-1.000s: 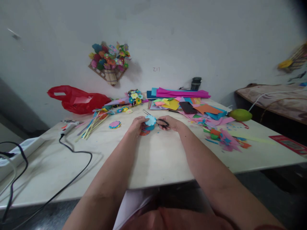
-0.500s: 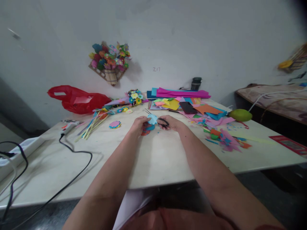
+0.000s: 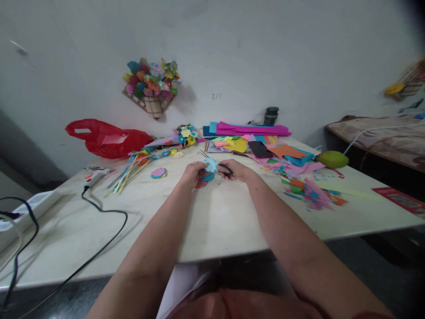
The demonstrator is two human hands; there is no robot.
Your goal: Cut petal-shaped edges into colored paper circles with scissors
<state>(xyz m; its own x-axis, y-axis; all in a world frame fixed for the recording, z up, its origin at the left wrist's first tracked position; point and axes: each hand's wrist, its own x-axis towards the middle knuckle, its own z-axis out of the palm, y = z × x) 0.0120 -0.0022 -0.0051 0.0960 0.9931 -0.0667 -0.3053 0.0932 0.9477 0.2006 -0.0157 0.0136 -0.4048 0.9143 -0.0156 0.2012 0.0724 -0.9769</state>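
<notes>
Pinched in my left hand (image 3: pixel 193 174) is a light blue paper flower (image 3: pixel 210 165) with a scalloped edge. My right hand (image 3: pixel 233 170) is closed on the black handles of a pair of scissors (image 3: pixel 226 169); the thin blades show beyond the flower's upper left edge. Just below the flower, beside my left fingers, are a darker blue piece (image 3: pixel 207 177) and a red-orange piece (image 3: pixel 201 184). Tiny blue scraps lie on the table near the scissors. To the left rests a stack of pink, blue and yellow flower cutouts (image 3: pixel 159 173).
Colored scraps (image 3: pixel 314 192), a phone (image 3: pixel 260 149) and a green-yellow fruit (image 3: pixel 333 159) lie on the right. Paper strips (image 3: pixel 129 175), a red bag (image 3: pixel 109 139), a glue gun (image 3: pixel 96 176) with its cord and a power strip (image 3: pixel 33 210) are on the left.
The scissor handles in my right hand have tilted slightly and sit a little closer together. My left hand and the flower have hardly moved.
</notes>
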